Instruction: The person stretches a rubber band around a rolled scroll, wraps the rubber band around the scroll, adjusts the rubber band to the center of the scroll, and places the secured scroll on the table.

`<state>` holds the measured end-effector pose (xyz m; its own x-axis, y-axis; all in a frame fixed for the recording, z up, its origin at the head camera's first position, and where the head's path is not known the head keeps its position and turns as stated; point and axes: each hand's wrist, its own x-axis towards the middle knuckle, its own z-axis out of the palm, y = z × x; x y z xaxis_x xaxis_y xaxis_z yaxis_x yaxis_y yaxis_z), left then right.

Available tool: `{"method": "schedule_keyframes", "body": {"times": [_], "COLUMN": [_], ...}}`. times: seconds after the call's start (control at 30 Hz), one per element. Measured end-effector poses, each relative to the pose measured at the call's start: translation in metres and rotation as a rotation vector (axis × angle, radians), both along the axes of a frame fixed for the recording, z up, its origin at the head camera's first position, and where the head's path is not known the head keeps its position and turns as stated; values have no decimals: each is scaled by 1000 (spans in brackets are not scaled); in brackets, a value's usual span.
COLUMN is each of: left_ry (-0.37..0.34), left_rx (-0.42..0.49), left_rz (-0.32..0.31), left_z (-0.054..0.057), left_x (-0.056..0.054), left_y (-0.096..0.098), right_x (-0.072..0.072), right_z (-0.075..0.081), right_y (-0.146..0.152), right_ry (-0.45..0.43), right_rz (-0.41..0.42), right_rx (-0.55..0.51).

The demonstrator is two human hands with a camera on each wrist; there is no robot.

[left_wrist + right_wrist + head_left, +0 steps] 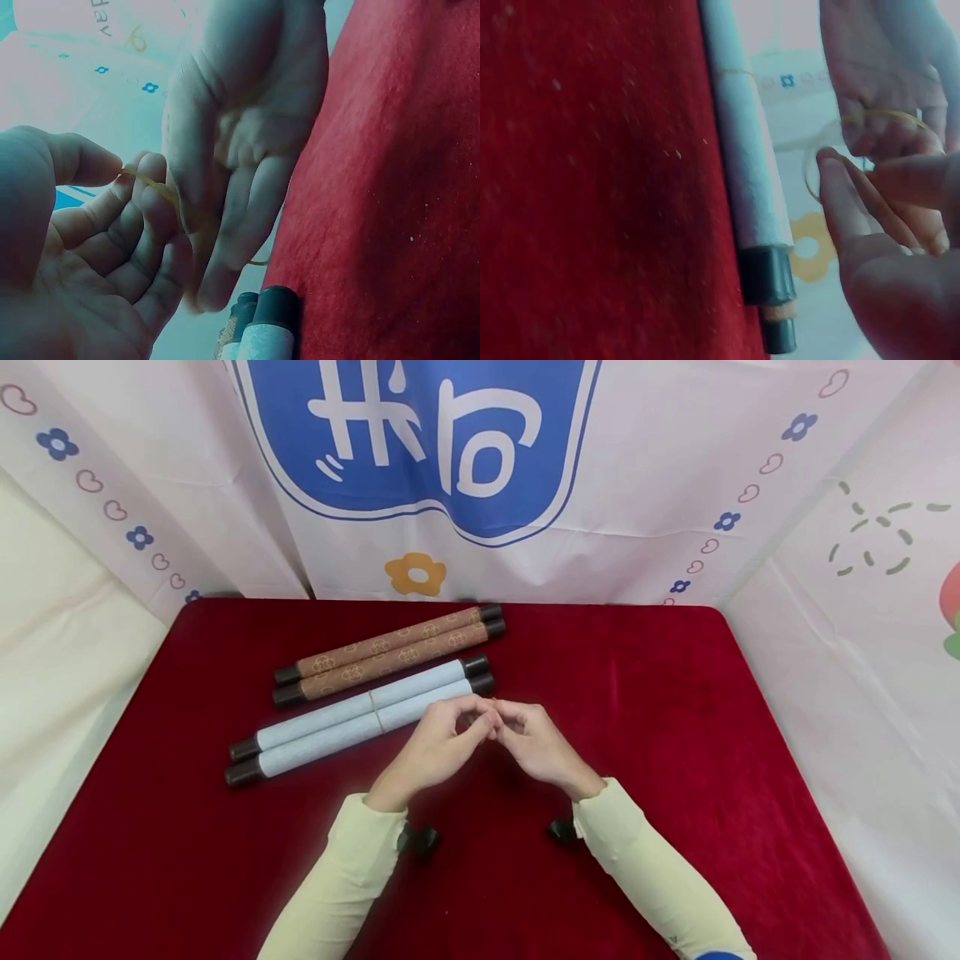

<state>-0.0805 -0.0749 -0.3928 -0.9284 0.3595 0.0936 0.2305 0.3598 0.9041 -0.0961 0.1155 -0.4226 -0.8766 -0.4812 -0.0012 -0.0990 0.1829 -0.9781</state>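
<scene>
My left hand (442,739) and right hand (536,743) meet fingertip to fingertip over the table, just by the right end of the pale blue scrolls. Between them is a thin yellowish rubber band (142,177). In the left wrist view, the left thumb and fingers pinch it. Part of the rubber band (810,176) loops out past the right fingertips in the right wrist view, where thumb and fingers also hold it. Two pale blue scrolls (322,747) with dark end caps lie side by side, a thin band (377,711) around their middle.
Behind the blue pair lie two brown patterned scrolls (360,675) with dark ends, slanting the same way. All rest on a red velvet-covered table (637,718). A white printed cloth (637,560) hangs along the table's back edge, with more pale cloth at both sides.
</scene>
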Motion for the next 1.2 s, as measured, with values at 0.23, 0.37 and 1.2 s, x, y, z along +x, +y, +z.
{"method": "schedule_keyframes", "body": {"times": [0.23, 0.37, 1.2], "left_ry": [25, 22, 128], "left_rx": [-3, -9, -293], "left_rz": [-11, -6, -82], "left_z": [3, 5, 8], "left_x": [2, 3, -24], "left_y": [0, -2, -43], "right_x": [0, -1, 8], "right_z": [2, 0, 14], "right_y": [-6, -7, 15], "right_ry": [9, 39, 195], "right_rz": [-106, -138, -10], "right_rx": [-140, -134, 425]}}
